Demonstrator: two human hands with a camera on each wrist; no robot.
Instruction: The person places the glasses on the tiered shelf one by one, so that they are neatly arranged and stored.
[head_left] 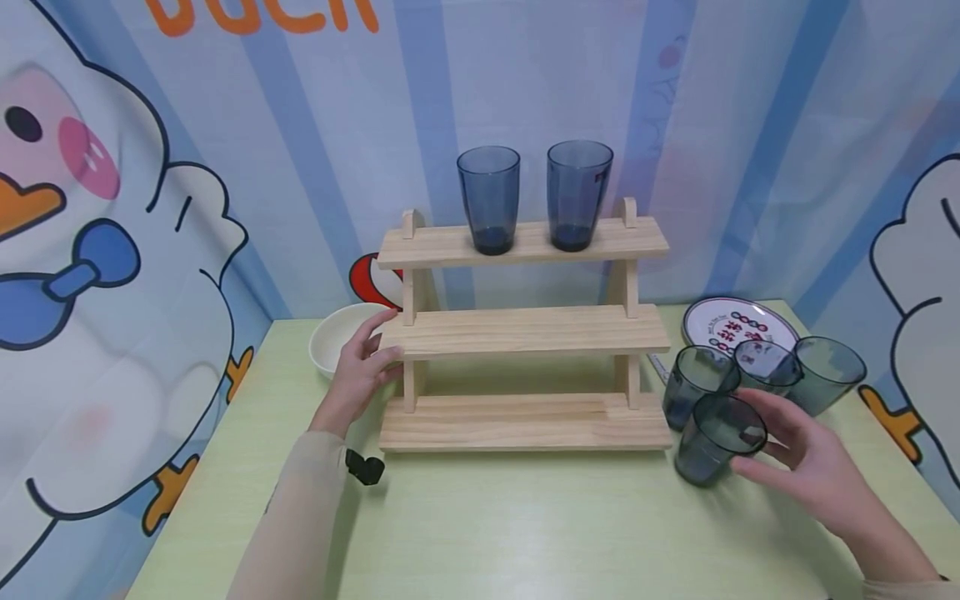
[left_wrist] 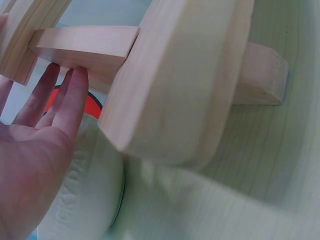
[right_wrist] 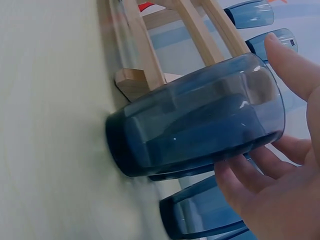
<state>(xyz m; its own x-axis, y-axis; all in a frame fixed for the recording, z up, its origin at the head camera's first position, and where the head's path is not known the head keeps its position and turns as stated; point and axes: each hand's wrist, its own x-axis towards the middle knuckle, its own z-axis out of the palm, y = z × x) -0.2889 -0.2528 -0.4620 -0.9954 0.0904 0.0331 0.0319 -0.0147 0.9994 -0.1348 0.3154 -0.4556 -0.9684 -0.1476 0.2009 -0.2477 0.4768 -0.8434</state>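
My left hand [head_left: 356,371] holds the left end of the middle board of a three-tier wooden shelf [head_left: 525,329]. Its fingertips [left_wrist: 77,75] touch the wooden upright in the left wrist view. Around the upper side of a dark blue-grey glass [head_left: 720,442] curves my right hand [head_left: 798,467]. In the right wrist view that glass [right_wrist: 195,115] stands upright on the table, fingers along its side and thumb [right_wrist: 280,52] apart from it by the rim. Two similar glasses, a left one [head_left: 489,200] and a right one [head_left: 579,196], stand on the top board.
Behind the right hand are more glasses [head_left: 697,383], close together by the shelf's right end. A patterned plate [head_left: 738,312] lies at the back right. Left of the shelf sits a white bowl [head_left: 326,342]. A printed cloth [head_left: 525,75] hangs behind the pale green table [head_left: 525,525].
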